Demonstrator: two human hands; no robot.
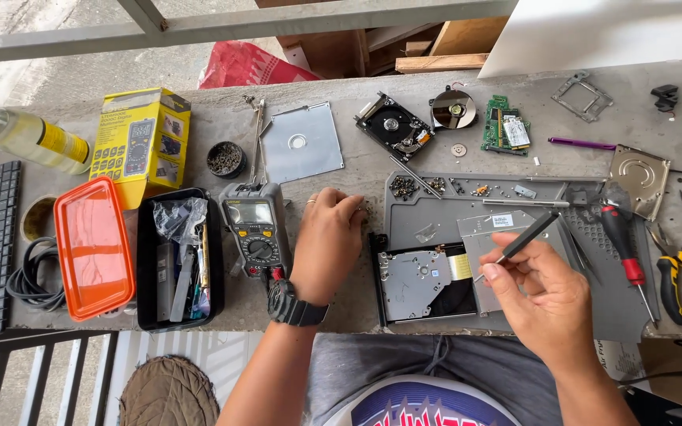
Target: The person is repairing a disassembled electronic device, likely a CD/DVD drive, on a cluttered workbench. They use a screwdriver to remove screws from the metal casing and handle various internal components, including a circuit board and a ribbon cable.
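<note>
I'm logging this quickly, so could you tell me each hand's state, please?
Left hand: closed, knuckles up; contents cannot be told.
Right hand: closed on black tweezers.

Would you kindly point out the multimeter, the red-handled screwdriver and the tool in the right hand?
multimeter (258,229): head view, on its round dial.
red-handled screwdriver (622,237): head view, on the handle.
black tool (529,235): head view, mid-shaft, above the right hand (550,296).

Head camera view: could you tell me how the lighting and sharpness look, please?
Head view: soft, even daylight with faint shadows; the white panel at top right is blown out; mild glare on the orange lid; the left hand and right hand are sharp.
</note>
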